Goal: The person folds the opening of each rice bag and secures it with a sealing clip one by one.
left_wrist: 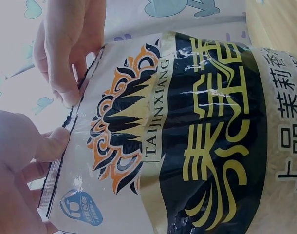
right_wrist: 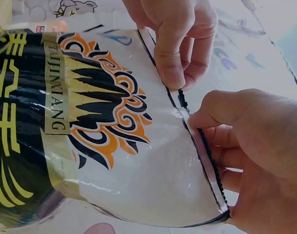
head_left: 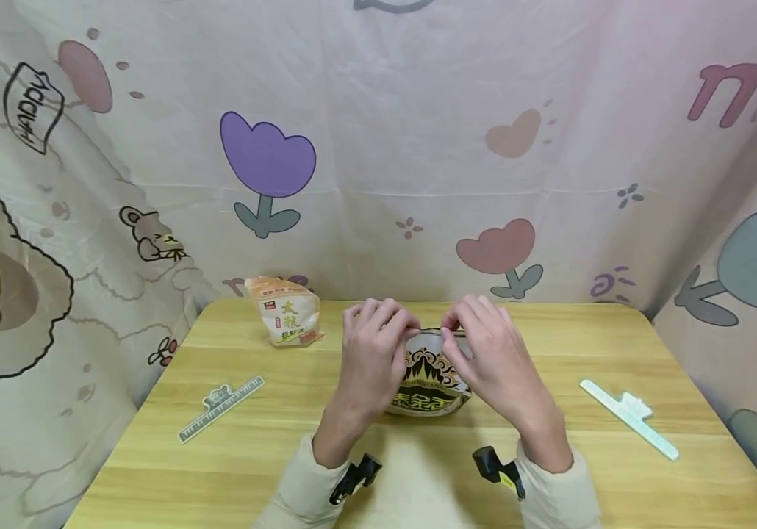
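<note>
Holding pale grain [left_wrist: 282, 195], the bag [head_left: 428, 371] is pinched by both hands [head_left: 373, 356] [head_left: 494, 360].

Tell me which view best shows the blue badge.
Left wrist: the blue badge on the bag shows large and whole. Right wrist shows it small, foreshortened; in the head view the left hand seems to cover it.

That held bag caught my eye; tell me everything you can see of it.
The bag looks like glossy plastic: whitish top, orange and black emblem above the word TAIJINXIANG on gold, then a dark band with large yellow characters. Pale grains seem to show through lower down. It sits roughly upright on the table, its flat top edge dark and toothed, pinched by the left hand and the right hand. Whether it is open is unclear.
</note>
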`<state>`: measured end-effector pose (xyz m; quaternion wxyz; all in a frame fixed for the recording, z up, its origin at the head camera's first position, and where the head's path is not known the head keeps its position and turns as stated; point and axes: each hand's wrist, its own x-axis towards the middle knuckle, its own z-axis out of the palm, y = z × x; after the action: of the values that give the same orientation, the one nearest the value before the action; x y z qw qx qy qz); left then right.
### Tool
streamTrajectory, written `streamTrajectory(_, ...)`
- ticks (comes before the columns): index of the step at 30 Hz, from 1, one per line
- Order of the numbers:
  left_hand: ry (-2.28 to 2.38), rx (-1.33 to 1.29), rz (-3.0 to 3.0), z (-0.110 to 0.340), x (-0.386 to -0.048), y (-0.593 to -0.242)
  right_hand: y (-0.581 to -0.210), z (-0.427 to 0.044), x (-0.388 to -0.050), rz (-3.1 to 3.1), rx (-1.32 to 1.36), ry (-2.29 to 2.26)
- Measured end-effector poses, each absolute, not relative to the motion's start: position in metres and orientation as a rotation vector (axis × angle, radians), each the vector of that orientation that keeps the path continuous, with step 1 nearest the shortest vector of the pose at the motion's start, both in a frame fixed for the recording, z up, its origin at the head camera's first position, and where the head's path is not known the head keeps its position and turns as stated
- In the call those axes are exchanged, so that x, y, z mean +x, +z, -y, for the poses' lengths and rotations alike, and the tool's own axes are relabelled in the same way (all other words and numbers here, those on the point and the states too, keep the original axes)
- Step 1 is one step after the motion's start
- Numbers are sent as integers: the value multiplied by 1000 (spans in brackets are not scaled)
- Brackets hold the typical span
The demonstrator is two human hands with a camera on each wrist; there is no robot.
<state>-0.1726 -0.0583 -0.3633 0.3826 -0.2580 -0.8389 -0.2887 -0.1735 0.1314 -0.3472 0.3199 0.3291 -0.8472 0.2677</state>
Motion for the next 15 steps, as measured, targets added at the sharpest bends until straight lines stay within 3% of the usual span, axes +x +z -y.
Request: streamTrajectory(15, -741, -697, 2106, 56, -179, -365, -345, -135, -171, 2246, 844, 658)
